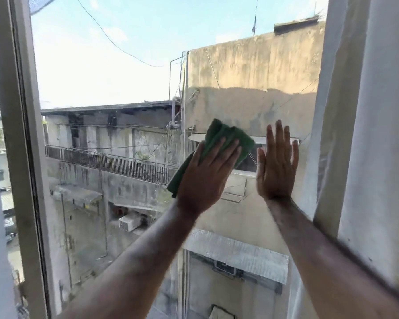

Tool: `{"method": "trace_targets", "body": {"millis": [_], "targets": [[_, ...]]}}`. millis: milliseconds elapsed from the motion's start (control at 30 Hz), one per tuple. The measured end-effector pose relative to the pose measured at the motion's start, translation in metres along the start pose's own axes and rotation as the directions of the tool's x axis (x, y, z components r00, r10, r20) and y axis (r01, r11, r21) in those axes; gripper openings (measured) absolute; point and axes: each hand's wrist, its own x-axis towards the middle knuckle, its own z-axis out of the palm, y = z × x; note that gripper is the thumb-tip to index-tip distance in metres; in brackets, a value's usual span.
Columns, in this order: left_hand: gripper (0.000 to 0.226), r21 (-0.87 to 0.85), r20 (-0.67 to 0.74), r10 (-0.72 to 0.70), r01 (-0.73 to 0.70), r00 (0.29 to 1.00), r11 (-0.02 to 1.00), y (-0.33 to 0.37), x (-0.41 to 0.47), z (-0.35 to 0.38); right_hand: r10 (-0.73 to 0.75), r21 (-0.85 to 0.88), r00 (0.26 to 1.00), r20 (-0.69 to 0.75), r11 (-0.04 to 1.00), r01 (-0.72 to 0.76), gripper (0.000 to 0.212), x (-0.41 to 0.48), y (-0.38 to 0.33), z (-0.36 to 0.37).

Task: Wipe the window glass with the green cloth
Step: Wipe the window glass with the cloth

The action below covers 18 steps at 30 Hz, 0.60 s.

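Note:
The window glass (129,84) fills most of the view, with buildings and sky seen through it. A crumpled green cloth (226,137) lies flat against the pane near the middle. My left hand (207,176) presses on the cloth with spread fingers and covers its middle; the cloth sticks out above the fingertips and at the lower left of the palm. My right hand (276,164) rests flat on the bare glass just right of the cloth, fingers pointing up and slightly apart, holding nothing.
A pale window frame post (21,134) runs down the left side. On the right, a white curtain (364,125) hangs close to my right forearm and covers that edge of the pane.

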Motion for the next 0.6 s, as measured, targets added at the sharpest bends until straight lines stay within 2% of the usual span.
{"method": "trace_targets", "body": {"millis": [67,100,133,200,300,400,467,600], "targets": [[0.058,0.057,0.068,0.063,-0.067,0.996,0.996,-0.01,-0.044,-0.001,-0.007,-0.002,1.0,0.005,1.0,0.007,0.057,-0.001,-0.001,0.0],[0.059,0.073,0.081,0.049,-0.055,0.996,0.996,-0.021,-0.063,-0.004,-0.007,-0.001,1.0,0.005,1.0,0.007,0.057,-0.002,-0.001,0.0],[0.06,0.076,0.074,-0.002,-0.004,0.997,0.997,-0.034,-0.076,-0.009,-0.005,0.0,1.0,0.003,1.0,0.005,0.058,-0.001,-0.002,0.0],[0.06,0.053,0.01,-0.203,0.203,0.979,0.978,-0.06,-0.082,-0.018,-0.003,-0.001,1.0,-0.003,1.0,0.003,0.059,-0.002,-0.003,0.0],[0.055,-0.011,-0.128,-0.489,0.492,0.863,0.871,-0.082,-0.033,-0.025,-0.014,-0.016,1.0,-0.009,1.0,0.014,0.059,-0.002,-0.003,0.001],[0.052,-0.101,-0.208,-0.595,0.588,0.776,0.802,-0.069,0.037,-0.024,-0.014,-0.013,1.0,-0.008,1.0,0.013,0.059,-0.002,-0.004,0.0],[0.052,-0.089,-0.23,-0.551,0.546,0.802,0.833,-0.043,0.062,-0.014,-0.019,-0.027,1.0,-0.009,0.999,0.019,0.059,-0.001,-0.003,0.0],[0.059,-0.081,-0.163,-0.304,0.294,0.939,0.952,0.023,0.035,0.015,-0.029,-0.048,1.0,-0.009,0.998,0.028,0.056,-0.001,-0.003,-0.002]]}}
